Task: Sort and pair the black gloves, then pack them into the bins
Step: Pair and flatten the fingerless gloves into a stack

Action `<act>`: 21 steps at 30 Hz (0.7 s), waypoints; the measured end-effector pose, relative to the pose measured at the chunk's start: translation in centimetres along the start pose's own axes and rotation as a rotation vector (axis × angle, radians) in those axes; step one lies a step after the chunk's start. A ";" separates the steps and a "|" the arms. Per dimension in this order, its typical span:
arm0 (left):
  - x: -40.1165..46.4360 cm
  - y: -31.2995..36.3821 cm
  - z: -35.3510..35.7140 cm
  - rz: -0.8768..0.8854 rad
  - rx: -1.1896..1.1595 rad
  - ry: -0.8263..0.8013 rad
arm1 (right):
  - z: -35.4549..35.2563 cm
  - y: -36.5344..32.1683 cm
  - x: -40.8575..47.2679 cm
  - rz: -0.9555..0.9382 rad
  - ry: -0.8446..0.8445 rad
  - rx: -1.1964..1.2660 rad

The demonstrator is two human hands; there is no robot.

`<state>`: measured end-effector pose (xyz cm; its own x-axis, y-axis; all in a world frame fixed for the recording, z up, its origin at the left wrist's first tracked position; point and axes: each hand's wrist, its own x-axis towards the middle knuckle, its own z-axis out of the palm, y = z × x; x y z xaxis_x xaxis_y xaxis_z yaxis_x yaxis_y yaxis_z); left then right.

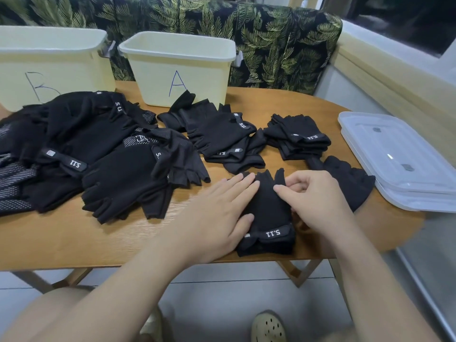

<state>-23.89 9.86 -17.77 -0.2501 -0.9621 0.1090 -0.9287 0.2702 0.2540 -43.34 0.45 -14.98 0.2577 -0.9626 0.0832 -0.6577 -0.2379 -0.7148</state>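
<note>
Pairing is in hand: the left hand (219,206) presses flat, fingers straight, on the glove (269,213) between both hands, while the right hand (318,201) pinches its edge (bins unfilled, I judge); next, square up its mate.

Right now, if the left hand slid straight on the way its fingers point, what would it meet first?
Its fingers point up-right across the glove it presses. Past that glove's fingertips, bare table, then probably the folded stack; depth is unclear.
</note>
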 end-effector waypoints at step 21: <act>0.1 -0.3 -0.1 -0.015 0.054 -0.120 | 0.2 1.8 -4.0 -0.289 -0.435 -0.344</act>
<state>-23.61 9.68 -17.76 -0.2639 -0.9645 -0.0112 -0.9452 0.2563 0.2024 -45.40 3.87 -16.77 0.6761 -0.7297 -0.1026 -0.6901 -0.5782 -0.4353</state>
